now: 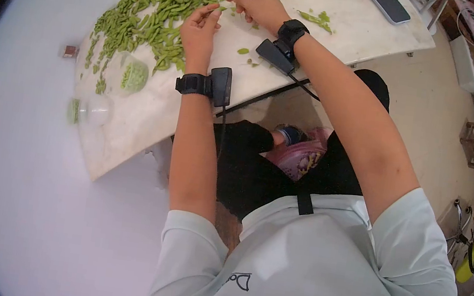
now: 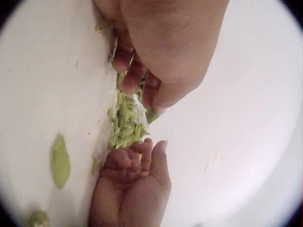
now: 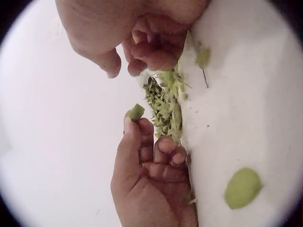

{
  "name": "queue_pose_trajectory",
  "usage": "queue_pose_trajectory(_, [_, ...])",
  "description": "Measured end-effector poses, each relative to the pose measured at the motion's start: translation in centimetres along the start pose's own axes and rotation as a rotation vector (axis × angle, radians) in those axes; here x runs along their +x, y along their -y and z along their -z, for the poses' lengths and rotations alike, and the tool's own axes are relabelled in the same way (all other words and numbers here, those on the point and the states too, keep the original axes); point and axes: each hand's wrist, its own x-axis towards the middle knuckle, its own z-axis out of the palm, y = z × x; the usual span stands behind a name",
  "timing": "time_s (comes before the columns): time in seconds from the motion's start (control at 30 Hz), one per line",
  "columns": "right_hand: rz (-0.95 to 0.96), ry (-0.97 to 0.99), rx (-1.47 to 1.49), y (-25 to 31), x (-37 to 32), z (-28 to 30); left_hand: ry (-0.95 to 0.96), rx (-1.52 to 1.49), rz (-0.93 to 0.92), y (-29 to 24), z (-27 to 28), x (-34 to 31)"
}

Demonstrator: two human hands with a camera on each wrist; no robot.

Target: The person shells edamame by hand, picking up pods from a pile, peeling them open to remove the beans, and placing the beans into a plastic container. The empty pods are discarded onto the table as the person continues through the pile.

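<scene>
Head view: left hand (image 1: 200, 28) and right hand (image 1: 260, 6) meet fingertip to fingertip at the near edge of the pod pile (image 1: 160, 6) on the white table (image 1: 152, 113). The right fingers are curled under, and what they hold is too small to tell here. Left of the left forearm stand a clear tub of beans (image 1: 134, 74) and a second clear tub (image 1: 93, 110) nearer the table edge. Loose pods (image 1: 320, 19) lie right of the right wrist. A dark flat device (image 1: 386, 2) sits at the far edge.

Left wrist view: left hand on top, fingers bent close together, with a pod piece (image 2: 151, 116) at their tips. Right hand below, fingers curled into the palm, nothing visible inside them. The pod pile shows between the hands. A green scrap (image 2: 60, 161) lies on the table at left.

Right wrist view: left hand at the bottom pinches the pod piece between thumb and forefinger, off the table and just beside the pod pile, the other fingers folded. Right hand above, fingers curled in — can't tell if they grip anything. A single bean (image 3: 243, 187) lies apart at lower right.
</scene>
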Motion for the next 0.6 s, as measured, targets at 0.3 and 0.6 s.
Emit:
queue_pose_trajectory(0.3, [0.1,0.158,-0.131,0.02,-0.26,-0.46,0.029,-0.002,-0.042,0.02,0.29,-0.02])
queue_pose_trajectory(0.6, [0.073,0.143,-0.108,0.03,-0.36,-0.58,0.054,0.039,-0.052,0.08,0.46,-0.21])
